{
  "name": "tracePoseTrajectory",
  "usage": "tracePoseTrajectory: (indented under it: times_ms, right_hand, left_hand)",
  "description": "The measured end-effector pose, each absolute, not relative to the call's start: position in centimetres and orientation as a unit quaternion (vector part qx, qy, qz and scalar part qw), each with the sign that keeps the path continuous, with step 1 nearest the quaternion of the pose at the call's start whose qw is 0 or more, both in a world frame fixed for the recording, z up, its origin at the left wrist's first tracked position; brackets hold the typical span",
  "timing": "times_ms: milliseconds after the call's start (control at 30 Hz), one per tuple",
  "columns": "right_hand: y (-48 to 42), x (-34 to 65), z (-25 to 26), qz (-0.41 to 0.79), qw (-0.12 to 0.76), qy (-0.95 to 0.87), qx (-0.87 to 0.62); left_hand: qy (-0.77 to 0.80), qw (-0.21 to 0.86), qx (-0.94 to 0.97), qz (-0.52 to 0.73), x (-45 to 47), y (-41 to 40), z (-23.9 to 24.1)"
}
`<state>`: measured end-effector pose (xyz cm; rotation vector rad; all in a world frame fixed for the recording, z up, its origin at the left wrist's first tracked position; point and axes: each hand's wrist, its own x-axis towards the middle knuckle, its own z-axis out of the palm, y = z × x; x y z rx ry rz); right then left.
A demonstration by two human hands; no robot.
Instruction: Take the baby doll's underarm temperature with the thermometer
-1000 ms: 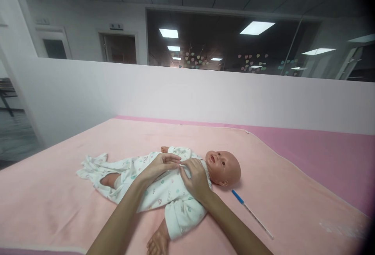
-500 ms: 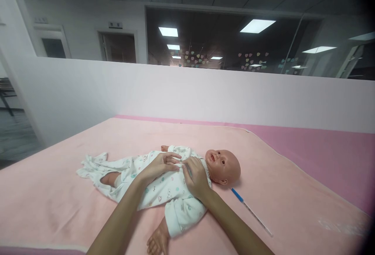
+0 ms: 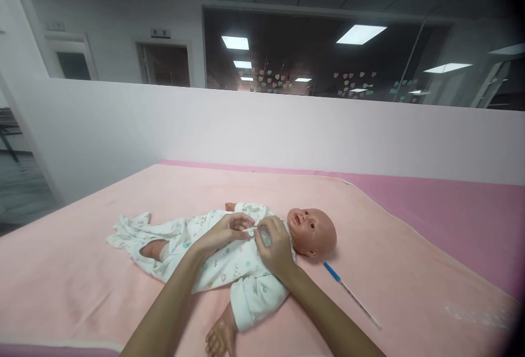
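Note:
A baby doll (image 3: 314,231) lies on its back on a pink blanket (image 3: 82,280), head to the right, dressed in a white printed romper (image 3: 229,264). My left hand (image 3: 223,234) pinches the romper's front edge at the doll's chest. My right hand (image 3: 274,247) pinches the other edge of the fabric just beside it, near the collar. The fingertips of both hands meet over a small snap. The doll's bare hand (image 3: 219,338) sticks out of a sleeve toward me.
A thin thermometer with a blue end (image 3: 350,294) lies on the blanket to the right of the doll's head. A darker pink mat (image 3: 451,209) shows beyond the blanket. A white partition wall (image 3: 287,127) stands behind the bed.
Both hands stay at the doll's chest; the fingers have shifted slightly on the romper's front edges. The view has barely moved.

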<state>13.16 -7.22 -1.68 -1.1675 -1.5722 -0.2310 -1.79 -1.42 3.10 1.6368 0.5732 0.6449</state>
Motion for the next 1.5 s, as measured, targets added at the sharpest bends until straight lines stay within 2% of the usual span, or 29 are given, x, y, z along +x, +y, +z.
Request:
tracePoseTrajectory:
  times_ms: [333,567,967,1167,1500]
  right_hand:
    - [-7.6,13.0,-1.4,-0.173,0.516,-0.69,-0.477]
    - [-7.3,13.1,-1.8,-0.168,0.529,-0.69,-0.464]
    - [-7.2,13.0,-1.9,-0.156,0.511,-0.696,-0.48]
    - [-7.3,13.1,-1.7,-0.124,0.495,-0.714,-0.479]
    - [-7.2,12.8,-0.8,-0.136,0.425,-0.766,-0.462]
  left_hand:
    - [0.252,0.595,0.706,0.29,-1.7,-1.4,3.0]
    - [0.229,0.593,0.716,0.287,-1.8,-1.2,3.0]
    - [0.266,0.504,0.763,0.305,-1.8,-1.1,3.1]
    - [0.281,0.523,0.774,0.219,-4.4,-0.4,4.0]
    - [0.255,0.532,0.772,0.236,-5.8,0.8,3.0]
